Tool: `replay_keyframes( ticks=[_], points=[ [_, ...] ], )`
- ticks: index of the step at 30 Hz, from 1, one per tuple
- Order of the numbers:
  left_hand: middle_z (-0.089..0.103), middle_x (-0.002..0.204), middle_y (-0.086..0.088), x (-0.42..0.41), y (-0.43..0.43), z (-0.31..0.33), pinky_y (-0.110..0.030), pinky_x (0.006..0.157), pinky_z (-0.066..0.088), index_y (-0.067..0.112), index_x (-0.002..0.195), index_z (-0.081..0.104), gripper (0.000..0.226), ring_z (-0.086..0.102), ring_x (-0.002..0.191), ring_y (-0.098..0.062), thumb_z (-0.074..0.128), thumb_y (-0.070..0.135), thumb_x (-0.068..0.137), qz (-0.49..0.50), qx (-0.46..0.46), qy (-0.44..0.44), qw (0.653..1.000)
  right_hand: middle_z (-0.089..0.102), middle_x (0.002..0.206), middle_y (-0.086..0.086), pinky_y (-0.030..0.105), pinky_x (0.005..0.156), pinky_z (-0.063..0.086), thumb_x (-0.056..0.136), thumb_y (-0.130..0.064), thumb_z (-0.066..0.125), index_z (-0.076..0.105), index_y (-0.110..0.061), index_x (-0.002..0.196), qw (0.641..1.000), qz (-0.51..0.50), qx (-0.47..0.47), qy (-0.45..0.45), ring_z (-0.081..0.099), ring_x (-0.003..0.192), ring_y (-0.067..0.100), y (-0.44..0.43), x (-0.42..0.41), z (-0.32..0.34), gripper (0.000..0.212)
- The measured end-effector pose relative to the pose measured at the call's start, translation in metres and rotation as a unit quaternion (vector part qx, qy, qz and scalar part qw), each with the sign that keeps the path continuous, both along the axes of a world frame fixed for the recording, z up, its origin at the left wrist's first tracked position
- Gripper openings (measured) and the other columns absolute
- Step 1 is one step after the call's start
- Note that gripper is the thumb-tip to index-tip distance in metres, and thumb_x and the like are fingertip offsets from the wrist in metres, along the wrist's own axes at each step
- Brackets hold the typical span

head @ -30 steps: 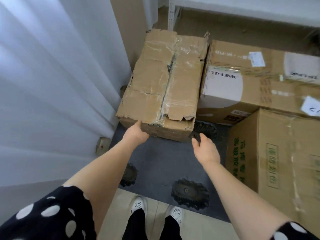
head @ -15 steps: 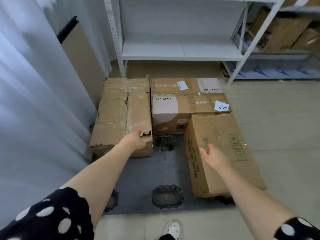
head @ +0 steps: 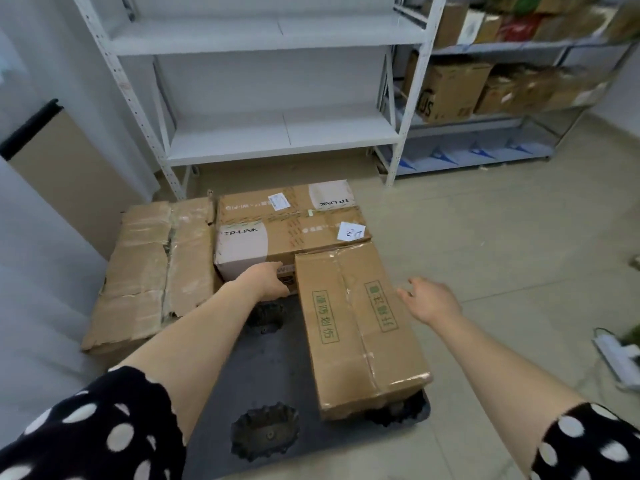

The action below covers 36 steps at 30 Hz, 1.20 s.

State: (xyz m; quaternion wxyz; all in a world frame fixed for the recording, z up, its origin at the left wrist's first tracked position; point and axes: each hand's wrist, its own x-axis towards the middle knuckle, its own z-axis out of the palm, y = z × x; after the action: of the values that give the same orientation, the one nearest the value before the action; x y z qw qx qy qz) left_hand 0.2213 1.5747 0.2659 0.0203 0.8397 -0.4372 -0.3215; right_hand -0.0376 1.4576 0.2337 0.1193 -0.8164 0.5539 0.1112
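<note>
Three cardboard boxes sit on a dark grey plastic pallet (head: 214,375) on the floor. A worn, taped box (head: 149,271) lies at the left. A TP-LINK box (head: 287,223) stands behind. A brown box with green printing (head: 353,327) lies at the right front. My left hand (head: 266,280) reaches into the gap between the TP-LINK box and the green-printed box, against that box's far left corner; its fingers are hidden. My right hand (head: 429,299) hovers with fingers spread beside the green-printed box's right edge, holding nothing.
A white metal shelf rack (head: 277,133) stands behind the pallet. A second rack (head: 485,91) at the right holds several cardboard boxes. A tall brown panel (head: 69,168) leans at the left by a curtain. A white object (head: 620,358) lies on the tiled floor at the right.
The view pulled back and up. My left hand left the worn box's corner and moved right to the gap by the green-printed box. My right hand shifted from the box top to its right edge.
</note>
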Motion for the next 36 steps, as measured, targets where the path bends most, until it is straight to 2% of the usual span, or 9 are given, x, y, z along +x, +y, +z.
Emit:
replay_keyframes(
  ticks=[9, 14, 18, 21, 27, 31, 36],
  points=[
    [0.04, 0.148, -0.008, -0.097, -0.098, 0.012, -0.033, 0.107, 0.035, 0.019, 0.151, 0.023, 0.073, 0.04, 0.135, -0.025, 0.062, 0.026, 0.09, -0.038, 0.025, -0.008, 0.999, 0.054, 0.133, 0.017, 0.035, 0.1, 0.04, 0.099, -0.041, 0.038, 0.048, -0.006, 0.132, 0.999, -0.001, 0.019, -0.026, 0.052, 0.122, 0.031, -0.097, -0.077, 0.015, 0.049],
    [0.039, 0.149, -0.007, -0.121, -0.147, 0.021, -0.034, 0.105, 0.036, 0.021, 0.15, 0.027, 0.069, 0.039, 0.134, -0.026, 0.061, 0.029, 0.091, -0.085, -0.017, -0.043, 0.995, 0.05, 0.136, 0.017, 0.034, 0.101, 0.037, 0.1, -0.042, 0.036, 0.045, -0.006, 0.135, 1.0, -0.009, 0.006, -0.026, 0.05, 0.124, 0.03, -0.122, -0.103, 0.023, 0.051],
    [0.041, 0.148, -0.005, -0.151, -0.187, 0.021, -0.032, 0.104, 0.037, 0.021, 0.15, 0.027, 0.069, 0.042, 0.132, -0.024, 0.061, 0.027, 0.09, -0.112, -0.024, -0.029, 0.993, 0.051, 0.135, 0.018, 0.034, 0.1, 0.039, 0.099, -0.044, 0.037, 0.045, -0.006, 0.134, 1.0, -0.004, -0.001, -0.013, 0.05, 0.123, 0.031, -0.153, -0.126, 0.029, 0.052],
    [0.035, 0.152, -0.004, -0.175, -0.235, 0.031, -0.031, 0.107, 0.033, 0.018, 0.151, 0.025, 0.068, 0.037, 0.137, -0.024, 0.059, 0.025, 0.092, -0.14, -0.037, -0.02, 0.989, 0.051, 0.135, 0.018, 0.034, 0.1, 0.039, 0.099, -0.045, 0.037, 0.046, -0.007, 0.133, 1.0, -0.01, -0.011, -0.02, 0.05, 0.123, 0.032, -0.192, -0.144, 0.036, 0.052],
    [0.037, 0.151, -0.005, -0.237, -0.376, 0.031, -0.028, 0.107, 0.032, 0.018, 0.151, 0.024, 0.071, 0.037, 0.137, -0.023, 0.06, 0.026, 0.09, -0.131, -0.066, -0.029, 0.989, 0.05, 0.137, 0.015, 0.033, 0.102, 0.035, 0.099, -0.044, 0.037, 0.044, -0.009, 0.136, 1.0, 0.007, -0.018, -0.022, 0.048, 0.126, 0.03, -0.32, -0.197, 0.032, 0.052],
    [0.03, 0.155, -0.005, -0.302, -0.486, 0.016, -0.026, 0.11, 0.027, 0.017, 0.152, 0.023, 0.071, 0.032, 0.14, -0.022, 0.059, 0.028, 0.092, -0.117, -0.048, -0.016, 0.992, 0.051, 0.136, 0.015, 0.034, 0.101, 0.037, 0.099, -0.045, 0.036, 0.045, -0.01, 0.135, 0.999, 0.03, -0.003, -0.029, 0.048, 0.125, 0.03, -0.433, -0.256, 0.021, 0.051],
    [0.031, 0.154, -0.002, -0.375, -0.613, 0.026, -0.028, 0.111, 0.027, 0.021, 0.151, 0.025, 0.069, 0.033, 0.14, -0.022, 0.059, 0.029, 0.092, -0.104, -0.038, 0.008, 0.994, 0.048, 0.139, 0.015, 0.034, 0.103, 0.037, 0.099, -0.045, 0.038, 0.043, -0.009, 0.137, 0.999, 0.002, 0.018, -0.049, 0.046, 0.128, 0.029, -0.559, -0.331, 0.031, 0.054]
  ],
)
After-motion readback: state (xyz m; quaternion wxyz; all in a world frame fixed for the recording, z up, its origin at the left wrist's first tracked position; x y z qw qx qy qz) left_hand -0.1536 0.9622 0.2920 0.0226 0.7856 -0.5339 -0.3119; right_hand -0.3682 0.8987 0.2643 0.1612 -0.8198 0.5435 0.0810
